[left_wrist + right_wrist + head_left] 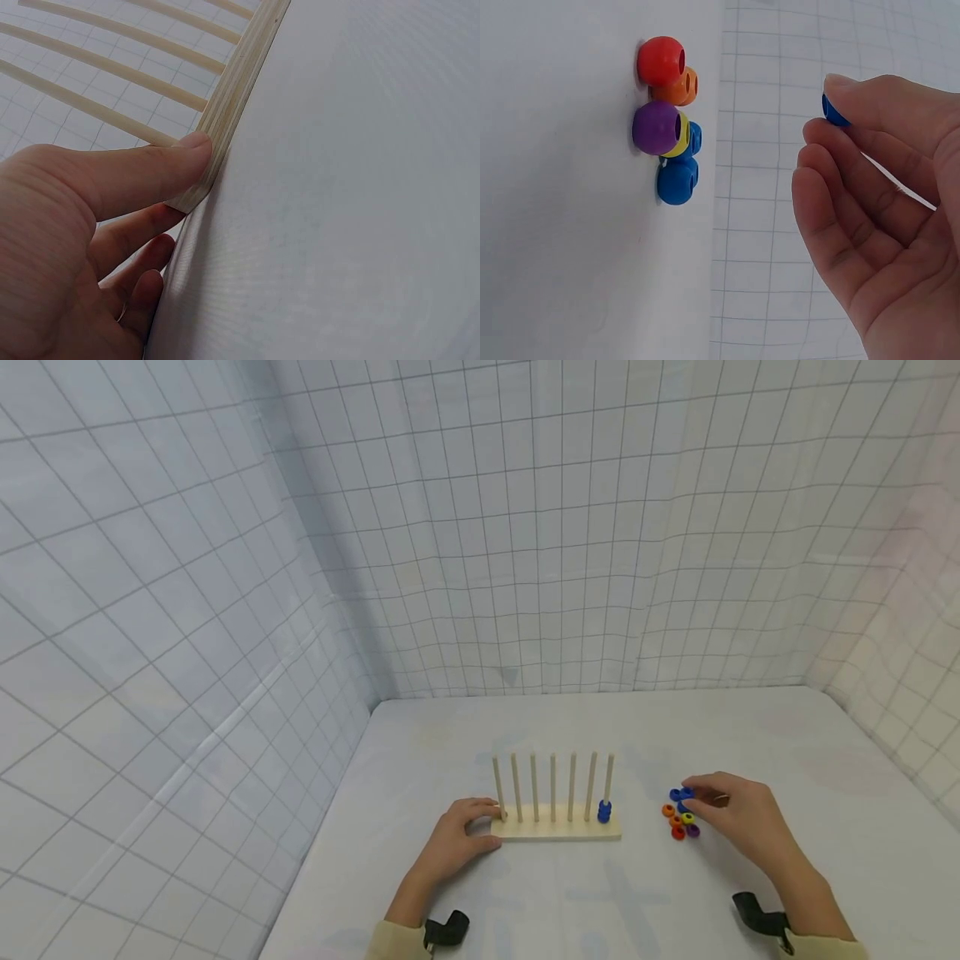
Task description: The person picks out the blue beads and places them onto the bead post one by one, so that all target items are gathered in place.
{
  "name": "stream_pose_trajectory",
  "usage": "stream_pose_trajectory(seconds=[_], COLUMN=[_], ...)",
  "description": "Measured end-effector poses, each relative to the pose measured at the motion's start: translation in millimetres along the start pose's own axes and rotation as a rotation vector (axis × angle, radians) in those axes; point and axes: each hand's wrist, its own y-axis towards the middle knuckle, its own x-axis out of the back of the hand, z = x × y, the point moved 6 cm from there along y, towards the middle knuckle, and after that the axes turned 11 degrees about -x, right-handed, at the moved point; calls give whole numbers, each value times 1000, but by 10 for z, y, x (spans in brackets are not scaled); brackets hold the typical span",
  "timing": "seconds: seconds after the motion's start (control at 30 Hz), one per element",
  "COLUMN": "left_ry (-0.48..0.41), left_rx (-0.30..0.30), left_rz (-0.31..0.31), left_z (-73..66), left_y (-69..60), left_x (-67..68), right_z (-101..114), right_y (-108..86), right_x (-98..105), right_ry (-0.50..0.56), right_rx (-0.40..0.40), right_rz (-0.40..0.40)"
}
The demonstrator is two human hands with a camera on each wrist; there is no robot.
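A wooden peg rack (557, 830) with a row of upright pegs stands on the table, and blue beads (604, 812) are stacked on its rightmost peg. My left hand (452, 839) grips the rack's left end; in the left wrist view the thumb lies on the edge of the base (238, 90), fingers behind it. My right hand (738, 817) pinches a blue bead (832, 114) between thumb and fingers, raised above the loose beads. Among those are a red bead (660, 61), a purple bead (655, 128), a yellow bead (687, 818), orange beads (673, 90) and blue beads (675, 184).
The white table (585, 902) carries the rack, with the bead group to its right. Grid-patterned white curtains (525, 568) enclose the back and both sides. A black wrist mount (447, 929) shows on the left arm, another black mount (759, 916) on the right.
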Motion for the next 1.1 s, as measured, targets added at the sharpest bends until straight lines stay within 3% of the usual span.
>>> stream_pose_trajectory(seconds=[0.8,1.1], left_ry=[-10,-14], left_rx=[-1,-10], left_rz=[5,-4], left_z=[-22,-33], left_y=[3,8], left_x=[8,14], right_z=[431,635], right_y=[-21,-9], right_x=[44,26], right_ry=[51,100], right_rx=[71,96], right_rz=[-48,-24])
